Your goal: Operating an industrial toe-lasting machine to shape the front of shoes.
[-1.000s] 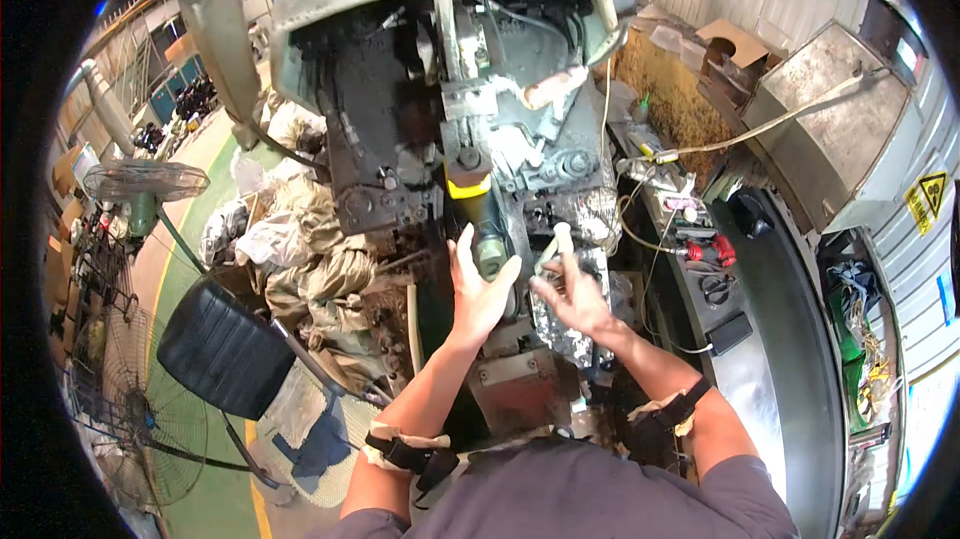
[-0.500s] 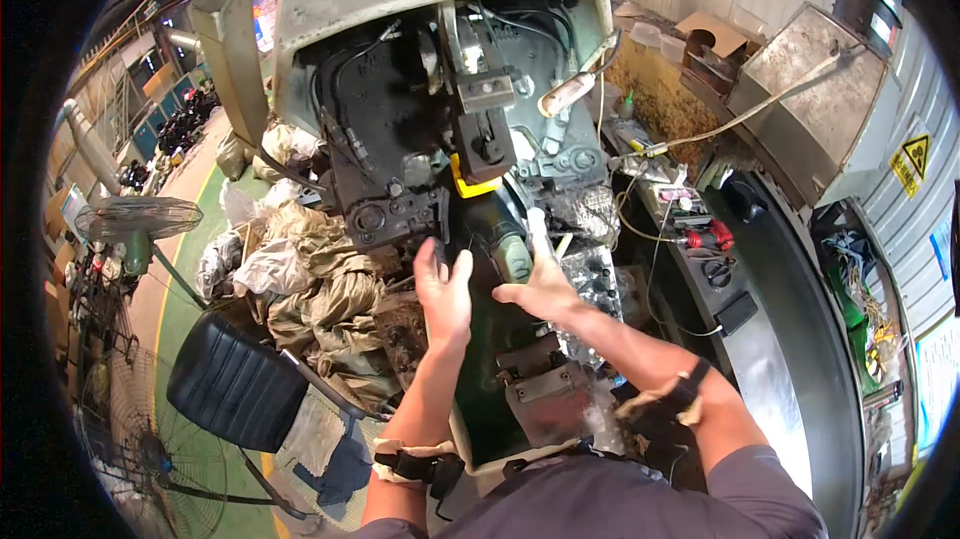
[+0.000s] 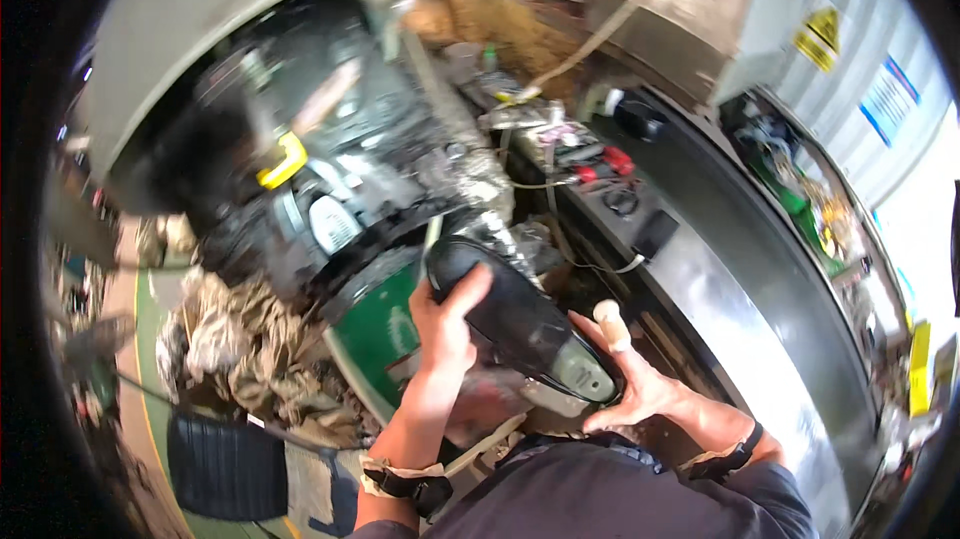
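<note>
A black shoe upper with a grey-green last showing at its heel end lies slantwise between my hands. My left hand wraps the toe end, thumb on top. At the heel end, my right hand has its thumb and fingers around the last; one finger bears a pale wrap. To the upper left stands a large machine, smeared by motion, with a yellow bracket. Below that bracket sits a pale rounded piece; I cannot tell whether it is another last.
Right of me runs a bench with a metal edge, holding a red-handled tool and a black phone-like slab. Crumpled brown cloth or bags are heaped at left, beside a black chair. A green tray surface lies below the machine.
My view has swung right. Both hands, earlier open beside a shoe with a grey-green end in the machine, are now away from the machine and closed on a black shoe upper.
</note>
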The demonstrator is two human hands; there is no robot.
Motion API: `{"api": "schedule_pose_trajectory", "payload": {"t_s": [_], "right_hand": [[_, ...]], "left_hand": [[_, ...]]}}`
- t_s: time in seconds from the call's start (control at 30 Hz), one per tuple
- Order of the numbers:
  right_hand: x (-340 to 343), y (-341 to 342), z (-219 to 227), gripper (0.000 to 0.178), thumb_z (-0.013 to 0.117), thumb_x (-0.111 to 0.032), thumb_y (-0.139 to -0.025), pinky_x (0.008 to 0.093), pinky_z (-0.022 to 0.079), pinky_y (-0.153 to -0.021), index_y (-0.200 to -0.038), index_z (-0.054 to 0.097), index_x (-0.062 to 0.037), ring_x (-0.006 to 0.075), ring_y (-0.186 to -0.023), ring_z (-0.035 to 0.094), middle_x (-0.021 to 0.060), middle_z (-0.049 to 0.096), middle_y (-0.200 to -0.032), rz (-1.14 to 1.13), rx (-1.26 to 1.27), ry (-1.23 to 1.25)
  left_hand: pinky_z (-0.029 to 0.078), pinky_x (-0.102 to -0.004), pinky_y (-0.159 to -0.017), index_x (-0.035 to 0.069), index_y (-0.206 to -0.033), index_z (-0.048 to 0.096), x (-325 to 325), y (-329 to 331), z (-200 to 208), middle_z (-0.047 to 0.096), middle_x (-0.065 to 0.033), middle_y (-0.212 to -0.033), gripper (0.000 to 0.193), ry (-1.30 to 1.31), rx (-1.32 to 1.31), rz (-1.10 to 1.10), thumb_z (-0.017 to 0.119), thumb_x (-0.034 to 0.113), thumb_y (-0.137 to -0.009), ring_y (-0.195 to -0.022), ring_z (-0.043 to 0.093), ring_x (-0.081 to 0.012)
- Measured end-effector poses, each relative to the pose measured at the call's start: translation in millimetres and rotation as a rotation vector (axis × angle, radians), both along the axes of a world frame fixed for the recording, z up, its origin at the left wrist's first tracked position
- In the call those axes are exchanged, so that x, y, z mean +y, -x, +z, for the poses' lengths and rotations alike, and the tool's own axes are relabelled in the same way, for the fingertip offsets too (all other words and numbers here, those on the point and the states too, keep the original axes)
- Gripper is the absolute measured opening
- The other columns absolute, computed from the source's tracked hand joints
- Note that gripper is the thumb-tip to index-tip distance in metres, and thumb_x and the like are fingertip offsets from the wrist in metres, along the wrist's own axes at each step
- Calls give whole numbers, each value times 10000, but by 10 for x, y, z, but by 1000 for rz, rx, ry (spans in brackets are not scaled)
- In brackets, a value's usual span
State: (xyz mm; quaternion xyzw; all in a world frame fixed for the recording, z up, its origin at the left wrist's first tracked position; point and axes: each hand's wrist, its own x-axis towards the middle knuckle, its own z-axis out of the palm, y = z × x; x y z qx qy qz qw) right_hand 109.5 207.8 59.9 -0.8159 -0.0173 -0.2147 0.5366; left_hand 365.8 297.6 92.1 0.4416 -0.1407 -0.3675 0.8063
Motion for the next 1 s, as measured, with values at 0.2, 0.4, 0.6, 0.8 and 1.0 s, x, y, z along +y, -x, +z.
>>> {"api": "schedule_pose_trajectory", "payload": {"t_s": [0.2, 0.4, 0.6, 0.8, 1.0], "right_hand": [[-286, 1041, -537, 841, 883, -142, -809, 348, 372, -1151, -1518, 451, -6, 197, -1356, 501, 134, 528, -1495, -770, -111, -330], [-1030, 2895, -806, 641, 811, -84, -840, 349, 573, -910, -1429, 559, -43, 232, -1033, 687, 118, 683, -1234, -1296, -325, -1358], [-1699, 5835, -1512, 416, 700, -337, -936, 397, 608, -759, -1239, 642, -59, 278, -916, 717, 139, 713, -1138, -1538, -356, -1434], [-1482, 7532, -1861, 456, 749, -387, -902, 435, 596, -761, -1209, 675, -59, 293, -963, 702, 121, 715, -1100, -1762, -152, -1270], [-1277, 7436, -2174, 645, 768, -67, -808, 363, 559, -718, -1390, 493, -25, 255, -866, 675, 124, 674, -1084, -2483, -39, -252]], "left_hand": [[606, -402, -826, -5, -1145, 672, -1227, 1132, -570, 710, -132, -1069, 359, -224, 208, -202, 803, 187, -872, -912, 713, -248], [540, -395, -976, 11, -1401, 526, -2000, 2254, -1434, 628, -123, -1271, 585, -457, -198, -932, 746, 283, -933, -1148, 640, -247], [562, -301, -734, 50, -1378, 550, -2112, 2515, -1999, 641, -131, -1122, 551, -235, -1079, -579, 750, 30, -865, -905, 669, -197], [554, -275, -635, 15, -1215, 666, -2480, 2162, -1876, 687, -100, -997, 327, -275, -1229, -601, 699, -14, -891, -754, 682, -166], [604, -333, -672, 45, -1285, 624, -3826, 2192, -1906, 525, -161, -1313, 471, -116, -1196, -425, 788, 119, -850, -989, 677, -212]]}}
